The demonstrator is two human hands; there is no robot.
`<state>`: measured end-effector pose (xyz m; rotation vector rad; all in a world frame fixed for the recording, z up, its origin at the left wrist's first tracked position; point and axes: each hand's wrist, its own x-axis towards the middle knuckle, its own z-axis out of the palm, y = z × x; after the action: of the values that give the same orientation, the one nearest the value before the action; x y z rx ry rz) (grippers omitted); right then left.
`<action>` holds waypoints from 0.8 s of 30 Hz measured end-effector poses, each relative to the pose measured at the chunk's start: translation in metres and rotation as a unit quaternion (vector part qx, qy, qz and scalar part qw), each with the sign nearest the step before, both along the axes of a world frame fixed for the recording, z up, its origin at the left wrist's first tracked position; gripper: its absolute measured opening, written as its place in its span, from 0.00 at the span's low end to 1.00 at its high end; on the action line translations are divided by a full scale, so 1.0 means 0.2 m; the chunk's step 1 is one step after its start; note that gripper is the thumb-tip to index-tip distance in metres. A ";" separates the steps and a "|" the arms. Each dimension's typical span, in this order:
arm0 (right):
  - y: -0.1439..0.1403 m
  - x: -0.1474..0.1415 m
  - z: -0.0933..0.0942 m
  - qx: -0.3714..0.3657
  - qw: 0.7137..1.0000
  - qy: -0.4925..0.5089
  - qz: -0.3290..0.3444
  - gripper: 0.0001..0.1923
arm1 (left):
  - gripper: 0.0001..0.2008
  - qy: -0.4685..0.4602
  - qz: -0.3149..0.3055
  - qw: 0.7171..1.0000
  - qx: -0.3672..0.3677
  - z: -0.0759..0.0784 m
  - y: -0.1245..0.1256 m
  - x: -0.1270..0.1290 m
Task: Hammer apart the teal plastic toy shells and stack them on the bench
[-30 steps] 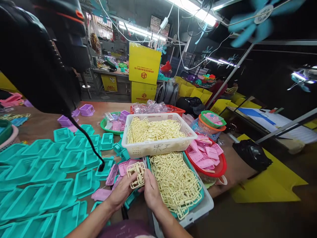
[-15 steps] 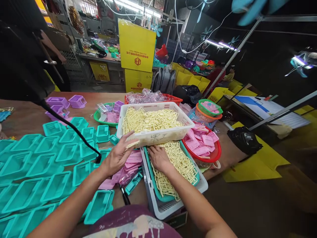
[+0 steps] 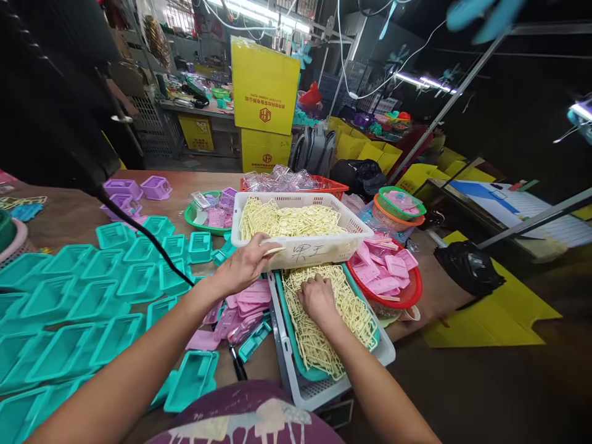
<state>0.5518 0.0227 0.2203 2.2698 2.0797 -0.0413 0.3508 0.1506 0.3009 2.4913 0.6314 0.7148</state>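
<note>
Both hands have moved on: left hand [image 3: 244,266] now at the white basket [image 3: 324,253], fingers pinching a cream piece [image 3: 272,250].
Right hand [image 3: 317,297] rests curled on the cream frames [image 3: 342,308], grip unclear; most remain unsorted.

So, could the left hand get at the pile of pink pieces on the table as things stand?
Probably yes. The left hand sits at the white basket's near corner, holding a cream piece, and the pink pieces lie just below it with nothing over them. It would likely need to free its fingers first.

We look from one head-worn camera, forward and down, close over the worktable [image 3: 69,216] toward the shop behind
</note>
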 end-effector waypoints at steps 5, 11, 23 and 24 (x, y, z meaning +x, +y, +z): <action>0.10 -0.10 -0.01 0.014 1.000 0.006 0.015 0.15 | 0.16 -0.009 -0.015 0.999 0.029 0.11 0.02 0.07; 0.11 -0.11 -0.06 -0.031 0.999 0.008 0.042 0.17 | 0.16 -0.021 -0.004 0.999 0.024 0.16 0.04 0.12; 0.09 -0.14 -0.02 -0.083 0.995 0.021 -0.052 0.17 | 0.16 -0.039 0.000 0.999 0.014 0.14 0.07 0.13; 0.07 -0.14 -0.02 -0.087 0.995 0.020 -0.052 0.19 | 0.16 -0.040 0.006 0.999 0.004 0.12 0.05 0.11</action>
<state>0.5229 0.0376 0.2164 2.2878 1.8917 -0.2646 0.3735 0.1609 0.3247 2.4547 0.6149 0.8199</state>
